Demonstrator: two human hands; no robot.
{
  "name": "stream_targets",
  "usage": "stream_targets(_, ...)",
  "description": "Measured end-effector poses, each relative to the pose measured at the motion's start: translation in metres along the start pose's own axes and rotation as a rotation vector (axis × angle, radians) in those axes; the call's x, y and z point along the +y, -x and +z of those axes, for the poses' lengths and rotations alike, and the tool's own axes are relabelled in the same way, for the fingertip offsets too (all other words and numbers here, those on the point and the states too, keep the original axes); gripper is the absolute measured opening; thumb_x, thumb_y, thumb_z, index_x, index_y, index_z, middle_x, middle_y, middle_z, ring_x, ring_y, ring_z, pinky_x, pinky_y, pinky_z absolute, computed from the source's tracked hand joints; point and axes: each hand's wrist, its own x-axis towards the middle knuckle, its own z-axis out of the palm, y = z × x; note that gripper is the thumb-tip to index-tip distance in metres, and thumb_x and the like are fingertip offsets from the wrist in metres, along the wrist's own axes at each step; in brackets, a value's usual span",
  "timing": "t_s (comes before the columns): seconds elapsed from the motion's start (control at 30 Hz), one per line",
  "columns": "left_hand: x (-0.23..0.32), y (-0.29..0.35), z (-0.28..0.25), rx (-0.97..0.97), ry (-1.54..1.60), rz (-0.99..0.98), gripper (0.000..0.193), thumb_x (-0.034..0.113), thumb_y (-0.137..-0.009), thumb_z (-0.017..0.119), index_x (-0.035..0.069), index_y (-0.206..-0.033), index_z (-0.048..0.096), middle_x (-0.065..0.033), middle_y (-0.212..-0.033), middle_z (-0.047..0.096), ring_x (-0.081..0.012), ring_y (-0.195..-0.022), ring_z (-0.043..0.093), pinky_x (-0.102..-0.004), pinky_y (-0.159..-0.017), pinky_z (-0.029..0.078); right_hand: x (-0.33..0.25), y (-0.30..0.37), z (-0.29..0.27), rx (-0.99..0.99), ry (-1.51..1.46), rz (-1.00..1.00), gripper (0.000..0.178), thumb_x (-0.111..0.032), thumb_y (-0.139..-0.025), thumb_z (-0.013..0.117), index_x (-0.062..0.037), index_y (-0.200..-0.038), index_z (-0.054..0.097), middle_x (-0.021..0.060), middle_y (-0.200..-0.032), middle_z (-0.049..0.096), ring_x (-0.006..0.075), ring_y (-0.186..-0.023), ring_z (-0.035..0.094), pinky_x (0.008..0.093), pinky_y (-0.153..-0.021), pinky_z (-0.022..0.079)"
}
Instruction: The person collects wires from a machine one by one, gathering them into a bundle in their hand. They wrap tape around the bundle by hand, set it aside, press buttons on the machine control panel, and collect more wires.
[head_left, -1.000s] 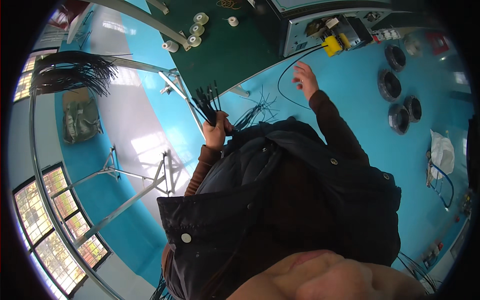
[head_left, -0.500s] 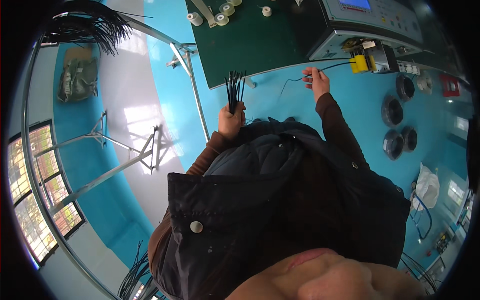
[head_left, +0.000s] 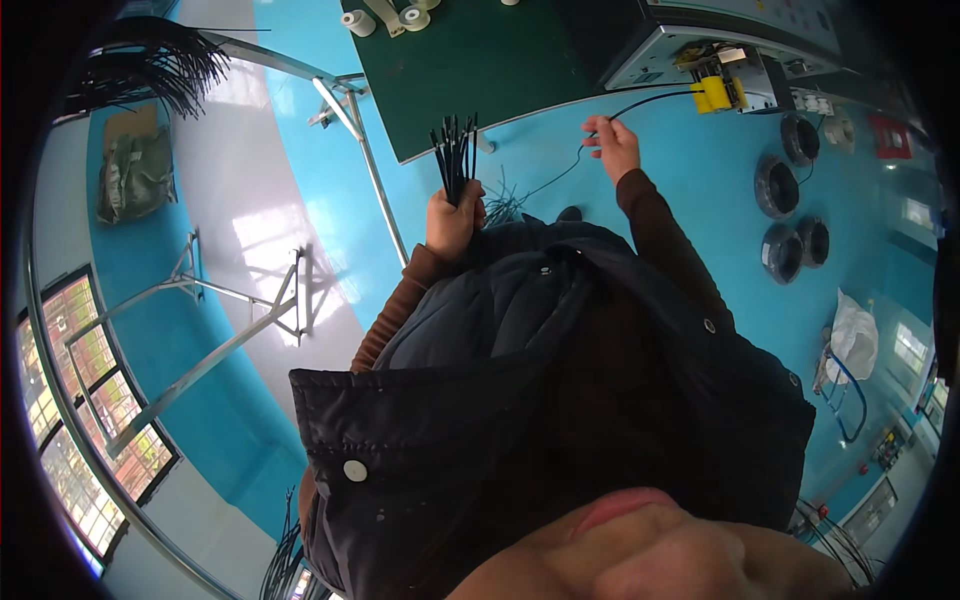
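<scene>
step: looks like feeding one black wire (head_left: 640,103) at the grey machine (head_left: 720,50) while the cut pieces are collected in the other hand. Judgement only.
left hand (head_left: 452,222): fist closed around a bundle of black wires (head_left: 455,155), ends fanned out above the knuckles, held upright just short of the green table (head_left: 480,70) edge.
right hand (head_left: 612,145): fingers pinched on the single black wire, arm stretched forward.
wire path: runs up and right from the right hand to the yellow part (head_left: 712,92) on the machine front; slack end drops left, below the hand.
next move needs: steady pinch, pull along the wire's line, no kink at the yellow part.
bundle vs right hand: to its left, apart, not touching.
nearby: white rolls (head_left: 385,15) on the table's far side; black spools (head_left: 778,185) on the floor, well right of the right hand.
</scene>
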Motion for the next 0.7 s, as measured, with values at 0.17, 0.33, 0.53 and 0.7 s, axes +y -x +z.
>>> stream_targets(0.17,0.008,-0.006,0.007,-0.074,-0.030,0.067,0.021,0.019,-0.089,0.052,0.000,-0.079,0.054,-0.0030,-0.056,0.052,-0.0093,-0.047,0.048,-0.0233,-0.043,0.039,0.025,0.040,0.033,-0.203,0.171,-0.151,0.031,-0.031,-0.092,0.042,-0.0041,-0.086,0.057,0.0072,-0.078,0.062,0.0192,-0.063,0.059,0.0311,-0.056,0.046)
stream_targets(0.33,0.013,-0.016,0.019,-0.075,0.000,0.132,0.021,0.019,-0.088,0.052,0.000,-0.081,0.058,-0.0069,-0.066,0.060,-0.0095,-0.049,0.053,-0.0232,-0.043,0.040,0.019,0.075,0.052,-0.441,0.456,-0.464,0.029,-0.029,-0.089,0.045,-0.0045,-0.080,0.055,0.0157,-0.069,0.058,0.0347,-0.066,0.057,0.0419,-0.059,0.044)
stream_targets(0.53,0.015,-0.019,0.033,0.015,0.223,0.046,0.023,0.017,-0.089,0.050,-0.003,-0.084,0.058,-0.0109,-0.075,0.064,-0.0151,-0.059,0.060,-0.0249,-0.051,0.048,0.006,0.084,0.062,-0.571,0.761,-0.575,0.025,-0.028,-0.087,0.049,-0.0059,-0.078,0.058,0.0167,-0.069,0.058,0.0373,-0.066,0.056,0.0447,-0.058,0.043)
stream_targets(0.7,0.011,-0.016,0.030,-0.064,0.237,0.049,0.025,0.018,-0.092,0.045,-0.004,-0.089,0.057,-0.0100,-0.073,0.063,-0.0171,-0.063,0.061,-0.0266,-0.055,0.048,-0.007,0.084,0.065,-0.714,0.857,-0.450,0.026,-0.028,-0.085,0.046,-0.0064,-0.080,0.059,0.0176,-0.072,0.059,0.0370,-0.072,0.058,0.0476,-0.065,0.043)
